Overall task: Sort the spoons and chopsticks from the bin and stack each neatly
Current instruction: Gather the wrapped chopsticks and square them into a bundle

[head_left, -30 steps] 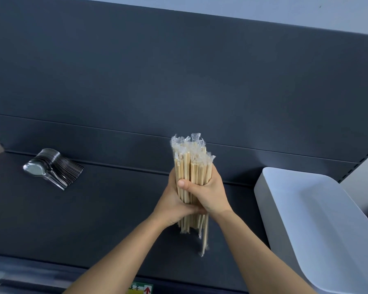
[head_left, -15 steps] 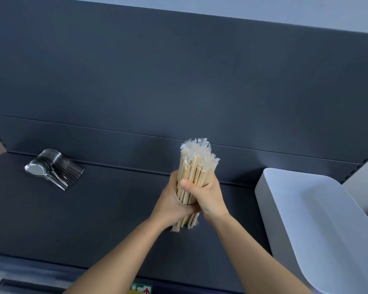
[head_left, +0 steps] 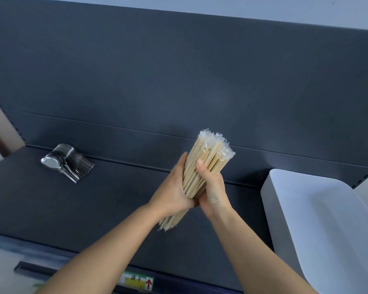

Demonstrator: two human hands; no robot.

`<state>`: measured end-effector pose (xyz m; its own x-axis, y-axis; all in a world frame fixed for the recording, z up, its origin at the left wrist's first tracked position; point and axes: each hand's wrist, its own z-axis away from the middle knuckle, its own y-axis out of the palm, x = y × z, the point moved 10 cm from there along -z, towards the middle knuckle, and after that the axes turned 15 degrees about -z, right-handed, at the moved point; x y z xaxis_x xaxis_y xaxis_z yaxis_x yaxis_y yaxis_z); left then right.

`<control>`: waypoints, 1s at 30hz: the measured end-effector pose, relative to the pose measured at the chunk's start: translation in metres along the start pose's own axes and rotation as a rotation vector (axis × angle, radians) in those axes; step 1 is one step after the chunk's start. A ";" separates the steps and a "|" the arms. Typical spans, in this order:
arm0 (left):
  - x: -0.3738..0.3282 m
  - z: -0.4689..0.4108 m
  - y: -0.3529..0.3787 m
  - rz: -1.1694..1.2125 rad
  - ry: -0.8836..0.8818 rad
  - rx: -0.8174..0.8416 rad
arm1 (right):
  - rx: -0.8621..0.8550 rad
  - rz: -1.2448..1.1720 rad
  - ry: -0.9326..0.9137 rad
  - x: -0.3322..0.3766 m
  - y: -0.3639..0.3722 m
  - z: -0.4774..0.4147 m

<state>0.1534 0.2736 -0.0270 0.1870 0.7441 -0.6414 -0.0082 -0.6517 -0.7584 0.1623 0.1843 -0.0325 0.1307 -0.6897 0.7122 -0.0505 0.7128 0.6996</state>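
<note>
A thick bundle of wooden chopsticks [head_left: 206, 158] in clear plastic sleeves is held above the dark shelf, tilted with its top leaning right. My left hand [head_left: 172, 192] wraps its left side and my right hand [head_left: 212, 187] its right side, thumb across the front. The bundle's lower ends stick out below my left wrist. A neat stack of metal spoons [head_left: 69, 164] lies at the shelf's back left, bowls to the left. The white bin [head_left: 319, 219] stands at the right; no spoons or chopsticks show in the part I see.
The dark grey shelf [head_left: 72, 209] has a tall back panel behind it. A yellow price label with a red arrow [head_left: 139, 282] sits on the shelf's front edge. A lighter wall strip shows at the far left.
The bundle has gone from upright to leaning right, and its uneven lower ends have drawn level. Both hands stay closed around it, shifted slightly right.
</note>
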 end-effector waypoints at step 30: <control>0.138 -0.077 0.017 -0.956 0.224 0.543 | -0.443 0.850 0.487 -0.115 -0.024 -0.042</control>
<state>0.2547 0.3541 -0.1197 0.5183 0.8250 0.2251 -0.1838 0.3645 -0.9129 0.1902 0.2518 -0.1334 0.6073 0.1090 0.7870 0.0396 0.9852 -0.1669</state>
